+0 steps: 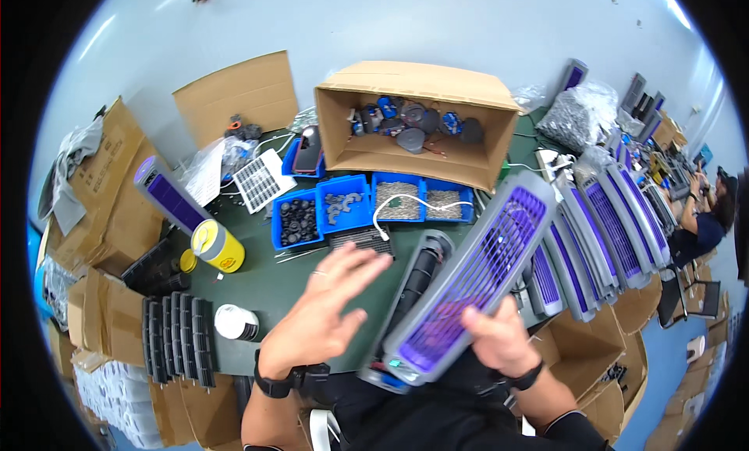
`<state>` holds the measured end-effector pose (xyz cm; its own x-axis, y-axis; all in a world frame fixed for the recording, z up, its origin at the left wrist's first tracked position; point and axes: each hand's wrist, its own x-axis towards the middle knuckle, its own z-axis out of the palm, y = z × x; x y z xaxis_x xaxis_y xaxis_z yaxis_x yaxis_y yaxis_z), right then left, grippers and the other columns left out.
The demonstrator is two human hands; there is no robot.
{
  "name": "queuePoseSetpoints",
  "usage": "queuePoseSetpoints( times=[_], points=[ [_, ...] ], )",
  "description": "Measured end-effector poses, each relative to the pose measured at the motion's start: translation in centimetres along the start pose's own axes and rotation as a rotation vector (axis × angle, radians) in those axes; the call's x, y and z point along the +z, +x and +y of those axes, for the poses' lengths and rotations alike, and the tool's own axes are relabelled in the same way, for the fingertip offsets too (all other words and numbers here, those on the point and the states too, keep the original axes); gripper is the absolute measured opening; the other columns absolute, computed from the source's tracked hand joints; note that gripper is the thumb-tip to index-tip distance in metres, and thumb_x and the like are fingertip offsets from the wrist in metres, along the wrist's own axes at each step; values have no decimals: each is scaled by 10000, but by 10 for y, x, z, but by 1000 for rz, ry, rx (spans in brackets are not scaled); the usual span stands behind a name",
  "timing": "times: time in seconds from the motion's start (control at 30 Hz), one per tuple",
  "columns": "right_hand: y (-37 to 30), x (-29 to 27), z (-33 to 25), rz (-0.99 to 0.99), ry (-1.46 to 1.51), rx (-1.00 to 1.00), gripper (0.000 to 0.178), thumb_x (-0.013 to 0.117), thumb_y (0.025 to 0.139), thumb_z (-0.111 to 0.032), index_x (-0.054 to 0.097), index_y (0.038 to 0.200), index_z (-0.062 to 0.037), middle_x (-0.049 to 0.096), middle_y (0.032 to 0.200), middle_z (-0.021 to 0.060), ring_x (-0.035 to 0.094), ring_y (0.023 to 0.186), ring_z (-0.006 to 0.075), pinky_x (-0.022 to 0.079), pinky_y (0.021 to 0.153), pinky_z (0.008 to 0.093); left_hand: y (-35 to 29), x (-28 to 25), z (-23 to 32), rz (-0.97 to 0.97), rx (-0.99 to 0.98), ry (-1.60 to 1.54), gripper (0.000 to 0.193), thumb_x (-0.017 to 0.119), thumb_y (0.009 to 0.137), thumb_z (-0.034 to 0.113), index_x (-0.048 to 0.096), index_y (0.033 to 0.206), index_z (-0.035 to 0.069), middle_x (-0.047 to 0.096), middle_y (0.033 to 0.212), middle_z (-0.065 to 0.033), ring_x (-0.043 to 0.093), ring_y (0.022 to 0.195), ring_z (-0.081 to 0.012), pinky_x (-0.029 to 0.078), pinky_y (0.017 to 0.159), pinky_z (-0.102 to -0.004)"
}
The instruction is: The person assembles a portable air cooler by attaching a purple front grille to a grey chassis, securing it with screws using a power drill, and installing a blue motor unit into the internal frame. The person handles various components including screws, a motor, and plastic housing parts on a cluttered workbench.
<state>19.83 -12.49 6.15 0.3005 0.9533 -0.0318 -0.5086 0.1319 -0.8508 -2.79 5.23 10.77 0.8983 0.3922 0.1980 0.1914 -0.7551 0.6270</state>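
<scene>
My right hand (503, 338) grips the lower right edge of a long grey fan cover with a purple slatted grille (484, 271), held tilted in front of me. Just behind its left side lies a grey fan housing with a black roller (425, 275) inside, partly hidden by the cover. My left hand (324, 307) is raised above the green table with fingers spread, holding nothing, to the left of the housing. Blue bins beyond it hold black round parts (299, 221), grey curved clips (342, 207) and small metal pieces (398, 201).
A cardboard box (417, 158) of motors stands behind the bins. Several purple-grilled fan units (601, 225) lean in a row at right. Black rollers (178, 338), a white jar (236, 323) and a yellow canister (218, 248) stand at left. A person (706, 213) sits far right.
</scene>
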Motion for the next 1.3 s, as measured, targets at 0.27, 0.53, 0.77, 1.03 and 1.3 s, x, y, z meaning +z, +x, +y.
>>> queuePoseSetpoints(
  times=[0.27, 0.53, 0.77, 1.03, 1.3],
  points=[
    [-32, -48, -131, 192, -120, -39, 403, 697, 1002, -226, 609, 1297, 34, 737, 1148, 152, 746, 1023, 275, 606, 942, 432, 125, 115, 32, -443, 391, 53, 1177, 937, 665, 280, 295, 1638, 120, 299, 1691, -193, 89, 1585, -513, 53, 1232, -744],
    [-34, -92, -188, 333, -71, -192, 360, 641, 1041, -237, 621, 1280, 31, 732, 1134, 158, 755, 971, 332, 614, 891, 505, 153, 134, 63, -283, 336, -39, 1222, 917, 686, 546, 312, 1623, 47, 594, 1186, -168, 581, 1159, -371, 236, 1193, -647],
    [-14, -112, -190, 44, 66, -243, 419, 678, 997, -165, 604, 1367, 16, 730, 1249, 168, 734, 1119, 316, 574, 1010, 501, 137, 129, 69, -6, 236, -62, 1159, 946, 667, 540, 415, 1542, -4, 606, 1196, -208, 582, 1162, -389, 431, 1067, -473],
    [-7, -94, -180, -167, 143, -305, 432, 721, 963, -70, 583, 1366, 4, 710, 1273, 135, 702, 1165, 274, 547, 1023, 464, 124, 119, 63, -5, 158, -73, 1123, 941, 676, 547, 446, 1518, -8, 587, 1211, -202, 595, 1157, -385, 477, 1020, -472],
    [-20, -93, -177, -207, 208, -294, 514, 746, 929, -48, 550, 1401, 12, 696, 1300, 157, 700, 1180, 288, 549, 1033, 483, 116, 113, 71, -164, 225, -123, 1116, 938, 690, 550, 442, 1523, -2, 595, 1277, -219, 591, 1229, -387, 465, 1082, -474]
  ],
)
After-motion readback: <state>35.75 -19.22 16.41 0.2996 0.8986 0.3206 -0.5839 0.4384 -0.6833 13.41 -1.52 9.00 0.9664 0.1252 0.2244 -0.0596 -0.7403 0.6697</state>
